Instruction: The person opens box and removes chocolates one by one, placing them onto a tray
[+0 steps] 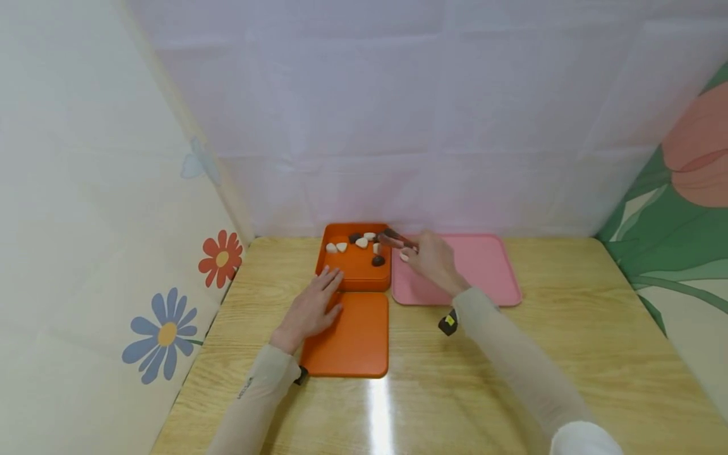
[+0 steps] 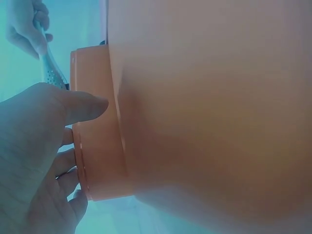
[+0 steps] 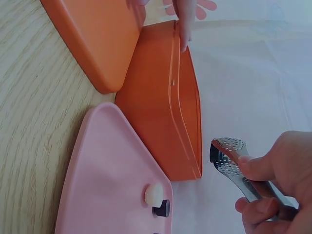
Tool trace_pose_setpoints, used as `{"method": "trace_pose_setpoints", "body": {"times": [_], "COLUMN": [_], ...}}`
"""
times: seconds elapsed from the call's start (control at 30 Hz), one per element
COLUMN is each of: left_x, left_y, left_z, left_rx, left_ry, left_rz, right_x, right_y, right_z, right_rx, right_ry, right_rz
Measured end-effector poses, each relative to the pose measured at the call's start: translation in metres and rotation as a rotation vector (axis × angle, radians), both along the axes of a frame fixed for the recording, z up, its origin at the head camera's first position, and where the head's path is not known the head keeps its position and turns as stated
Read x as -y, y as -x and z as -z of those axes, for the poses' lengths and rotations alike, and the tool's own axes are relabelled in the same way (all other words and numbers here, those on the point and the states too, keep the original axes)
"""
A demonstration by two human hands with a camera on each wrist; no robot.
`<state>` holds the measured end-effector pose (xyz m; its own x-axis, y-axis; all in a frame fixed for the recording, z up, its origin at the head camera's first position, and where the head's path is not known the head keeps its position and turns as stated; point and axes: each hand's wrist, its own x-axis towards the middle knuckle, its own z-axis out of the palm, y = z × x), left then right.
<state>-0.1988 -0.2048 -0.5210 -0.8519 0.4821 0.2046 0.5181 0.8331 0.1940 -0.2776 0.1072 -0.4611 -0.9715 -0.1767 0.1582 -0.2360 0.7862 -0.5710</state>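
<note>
1. Now the right hand is clamping its fingers round tongs near the head frame's centre, a dark piece sitting between the tips.
2. Left of centre, the left hand, thumb apart from extended fingers, is touching the orange box.

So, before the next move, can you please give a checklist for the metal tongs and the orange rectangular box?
1. Perforated metal tongs gripped by right hand: ok.
2. Small black piece between the tongs' tips: ok.
3. Flat orange lid off orange rectangular box: ok.
4. Left hand touching the box: ok.
5. Black piece directly above the box: cannot tell.
6. Rounded rectangular pink tray empty: not ok, white piece there.
</note>
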Motion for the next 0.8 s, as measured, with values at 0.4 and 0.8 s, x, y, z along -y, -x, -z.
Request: {"method": "trace_pose_setpoints", "body": {"times": [0.4,0.8], "left_x": [0.0,0.0], "left_y": [0.0,0.001], "left_z": [0.001,0.001], "left_rx": [-0.03,-0.028], "left_ry": [0.031,0.019], "left_rz": [0.008,0.015], "right_x": [-0.021,-0.035], "right_y": [0.001,0.0], "right_z": [0.008,0.018], "right_rx": [0.025,0.023], "right_ry": [0.017,-0.026], "right_rz": [0.013,0.026]}}
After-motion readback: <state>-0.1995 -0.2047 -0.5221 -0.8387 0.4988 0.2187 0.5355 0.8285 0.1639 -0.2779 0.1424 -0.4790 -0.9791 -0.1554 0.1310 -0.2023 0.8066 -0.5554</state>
